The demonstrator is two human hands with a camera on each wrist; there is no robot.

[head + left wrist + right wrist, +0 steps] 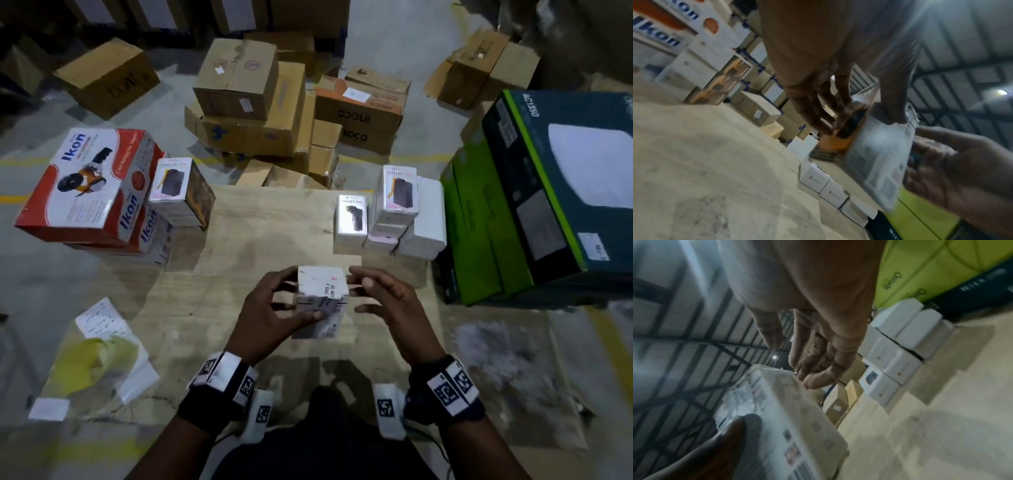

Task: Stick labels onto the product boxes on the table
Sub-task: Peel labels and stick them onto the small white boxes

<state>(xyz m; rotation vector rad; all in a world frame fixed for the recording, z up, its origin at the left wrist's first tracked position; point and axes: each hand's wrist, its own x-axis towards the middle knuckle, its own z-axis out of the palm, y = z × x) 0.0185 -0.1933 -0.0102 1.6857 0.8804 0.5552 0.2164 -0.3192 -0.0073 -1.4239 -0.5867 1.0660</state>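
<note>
Left hand (270, 308) fingers gripping white box (322, 291) above table (260, 240) middle, right hand (383, 298) fingers loose beside it

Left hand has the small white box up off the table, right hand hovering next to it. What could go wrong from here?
1. The left hand alone grips the white box, thumb across its printed face; the right hand is open beside it, so the box could slip.
2. That thumb sits on the barcode panel, so a label there could go on crooked.
3. The stack of small white boxes stands close behind; a reach could topple it.
</note>
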